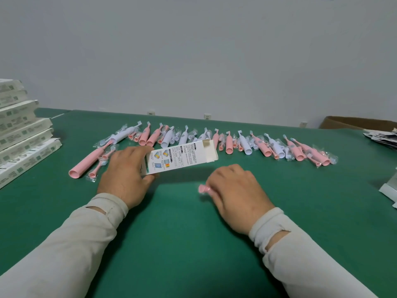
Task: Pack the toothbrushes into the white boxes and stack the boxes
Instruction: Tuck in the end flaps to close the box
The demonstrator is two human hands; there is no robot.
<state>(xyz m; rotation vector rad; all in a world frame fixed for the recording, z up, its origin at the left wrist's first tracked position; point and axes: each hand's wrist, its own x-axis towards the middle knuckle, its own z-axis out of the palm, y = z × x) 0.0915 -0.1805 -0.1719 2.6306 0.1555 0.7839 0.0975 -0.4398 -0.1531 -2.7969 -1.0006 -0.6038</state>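
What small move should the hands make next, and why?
Probably bring the pink piece in the right hand up to the open end of the white box and slide it in: the left hand holds that box with its flap open toward the right.

Just the one view here, a wide-angle camera on the person's head, looking forward and down across the green table (176,244) toward the pale wall (193,50) at its far edge. It sits close in, so both sleeved forearms run up from the bottom corners, with the left hand (126,177) and right hand (236,190) near mid-frame. The wide lens bows the table's far edge, and the stack of white boxes (21,130) is cut off at the left border.
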